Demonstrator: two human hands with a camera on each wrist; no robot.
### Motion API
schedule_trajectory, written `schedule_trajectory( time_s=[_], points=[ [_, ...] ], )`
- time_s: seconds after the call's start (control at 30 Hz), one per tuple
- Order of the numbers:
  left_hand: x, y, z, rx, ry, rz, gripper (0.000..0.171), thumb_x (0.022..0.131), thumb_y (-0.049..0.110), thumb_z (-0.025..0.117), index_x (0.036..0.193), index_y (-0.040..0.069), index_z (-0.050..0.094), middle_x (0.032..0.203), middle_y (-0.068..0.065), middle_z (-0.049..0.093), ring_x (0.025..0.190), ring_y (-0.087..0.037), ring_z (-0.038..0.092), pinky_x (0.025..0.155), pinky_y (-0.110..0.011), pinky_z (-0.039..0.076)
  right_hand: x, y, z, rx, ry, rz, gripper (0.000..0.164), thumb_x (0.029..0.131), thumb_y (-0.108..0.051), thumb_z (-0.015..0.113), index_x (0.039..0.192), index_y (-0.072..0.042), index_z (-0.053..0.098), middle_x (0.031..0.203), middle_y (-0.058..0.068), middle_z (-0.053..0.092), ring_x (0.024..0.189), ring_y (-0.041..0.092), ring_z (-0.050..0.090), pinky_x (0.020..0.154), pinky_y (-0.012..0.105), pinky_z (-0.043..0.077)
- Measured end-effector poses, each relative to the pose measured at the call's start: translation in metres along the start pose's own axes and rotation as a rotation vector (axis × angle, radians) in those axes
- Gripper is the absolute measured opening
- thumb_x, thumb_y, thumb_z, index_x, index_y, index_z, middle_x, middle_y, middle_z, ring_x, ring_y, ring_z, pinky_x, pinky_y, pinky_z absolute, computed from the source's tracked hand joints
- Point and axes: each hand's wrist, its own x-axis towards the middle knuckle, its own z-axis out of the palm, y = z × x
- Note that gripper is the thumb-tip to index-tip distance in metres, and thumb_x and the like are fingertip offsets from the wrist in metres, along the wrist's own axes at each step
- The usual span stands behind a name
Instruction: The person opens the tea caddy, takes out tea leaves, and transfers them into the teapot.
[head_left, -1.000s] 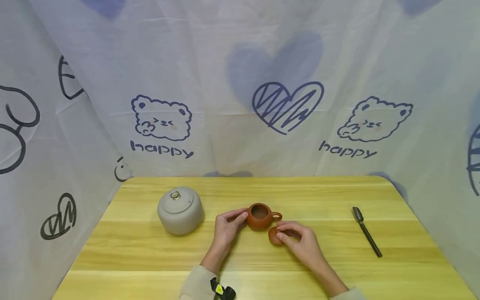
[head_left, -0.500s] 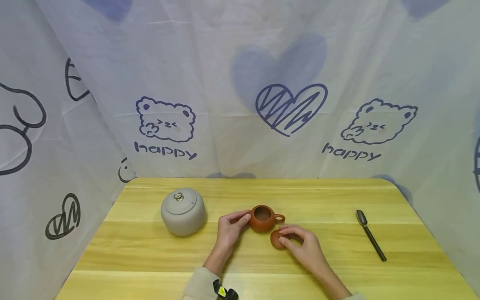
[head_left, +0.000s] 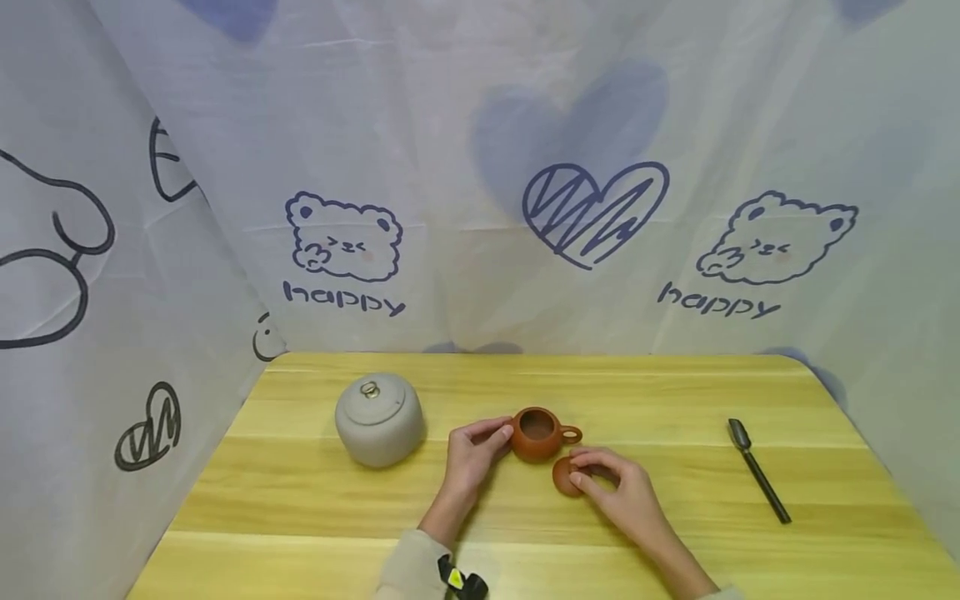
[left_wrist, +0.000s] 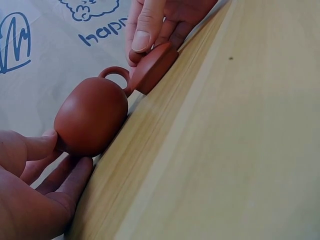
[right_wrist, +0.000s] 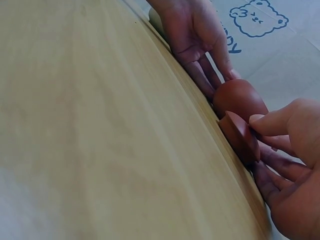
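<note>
Inward lean both forearms [head_left: 678,562]; left hand [head_left: 471,458] clasps brown teapot [head_left: 534,447], right hand [head_left: 628,497] pinches lid [head_left: 566,479].

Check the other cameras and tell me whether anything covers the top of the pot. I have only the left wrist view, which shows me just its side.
Observer: The head view looks down into the pot; its top is uncovered.
Operator: Report what stands past the left hand, outside my picture.
Observer: A grey jar stands on the table, to the left of the left hand.
Operator: Now cover the far right side for me.
Observer: A dark scoop lies there, to the right of the right hand.
</note>
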Motion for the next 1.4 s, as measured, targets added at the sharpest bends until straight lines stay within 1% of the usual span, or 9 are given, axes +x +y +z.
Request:
schedule_trajectory(
  time_s=[0.2,0.53,0.67,0.77,0.93,1.07,1.17,1.3,1.4],
  points=[
    [0.001,0.002,0.002,0.014,0.016,0.015,0.026,0.096,-0.002,0.07,0.117,-0.016,0.069,0.115,-0.027,0.071,0.101,-0.021,0.071,0.093,-0.039,0.058,0.003,0.0,-0.002,0.005,-0.028,-0.011,0.015,0.089,-0.007,0.08,0.104,-0.006,0.077,0.119,0.013,0.072,0.11,0.028,0.069,0.095,0.033,0.057],
    [0.005,0.0,0.0,-0.006,0.025,0.022,0.022,0.095,-0.004,0.069,0.113,-0.016,0.07,0.107,-0.021,0.074,0.095,-0.016,0.072,0.092,-0.037,0.059,0.006,0.0,-0.004,0.027,-0.026,-0.002,0.017,0.089,-0.008,0.08,0.106,-0.004,0.076,0.12,0.015,0.072,0.11,0.024,0.069,0.095,0.032,0.057],
    [0.005,0.001,-0.002,0.031,0.02,0.036,0.022,0.096,-0.003,0.069,0.114,-0.015,0.07,0.108,-0.022,0.074,0.097,-0.018,0.072,0.091,-0.039,0.059,0.006,-0.002,-0.006,0.033,-0.013,-0.011,0.018,0.089,-0.006,0.08,0.107,-0.003,0.076,0.117,0.015,0.072,0.111,0.024,0.068,0.096,0.034,0.056],
    [0.003,0.006,-0.005,0.078,0.026,0.048,0.023,0.096,0.0,0.07,0.115,-0.013,0.071,0.112,-0.023,0.073,0.099,-0.022,0.072,0.089,-0.038,0.06,0.007,-0.006,-0.006,0.017,-0.001,-0.016,0.019,0.089,-0.008,0.08,0.107,-0.003,0.076,0.117,0.013,0.073,0.113,0.023,0.067,0.097,0.038,0.056],
    [-0.002,0.017,-0.007,0.173,0.041,0.079,0.022,0.096,0.004,0.071,0.115,-0.008,0.073,0.114,-0.024,0.072,0.097,-0.026,0.071,0.083,-0.036,0.062,0.009,-0.014,-0.005,-0.001,0.019,-0.016,0.022,0.09,-0.009,0.08,0.111,-0.004,0.076,0.118,0.008,0.073,0.116,0.021,0.065,0.1,0.042,0.055],
    [-0.008,0.032,-0.006,0.273,0.028,0.151,0.021,0.096,0.006,0.071,0.115,-0.003,0.075,0.118,-0.022,0.071,0.102,-0.026,0.068,0.081,-0.027,0.059,0.013,-0.024,-0.003,0.005,0.024,-0.019,0.024,0.091,-0.009,0.079,0.115,-0.006,0.075,0.119,0.007,0.073,0.117,0.022,0.065,0.102,0.043,0.053],
    [-0.013,0.042,-0.006,0.313,0.005,0.203,0.021,0.097,0.006,0.071,0.116,-0.002,0.074,0.119,-0.018,0.072,0.108,-0.029,0.068,0.083,-0.021,0.056,0.019,-0.031,-0.003,0.032,0.018,-0.022,0.026,0.093,-0.011,0.078,0.117,-0.003,0.073,0.12,0.01,0.072,0.116,0.027,0.065,0.103,0.046,0.052],
    [-0.019,0.057,-0.008,0.325,-0.008,0.269,0.021,0.097,0.004,0.07,0.116,-0.003,0.073,0.119,-0.017,0.072,0.11,-0.032,0.068,0.087,-0.024,0.057,0.027,-0.038,-0.001,0.063,0.01,-0.029,0.028,0.094,-0.013,0.077,0.119,0.0,0.071,0.12,0.013,0.071,0.114,0.035,0.065,0.103,0.046,0.052],
    [-0.023,0.067,-0.01,0.337,-0.003,0.3,0.02,0.097,0.003,0.07,0.116,-0.002,0.074,0.118,-0.016,0.073,0.11,-0.031,0.069,0.089,-0.027,0.058,0.033,-0.042,0.001,0.079,0.008,-0.051,0.028,0.095,-0.011,0.076,0.12,0.002,0.07,0.119,0.017,0.071,0.113,0.037,0.066,0.102,0.045,0.053]
  ],
)
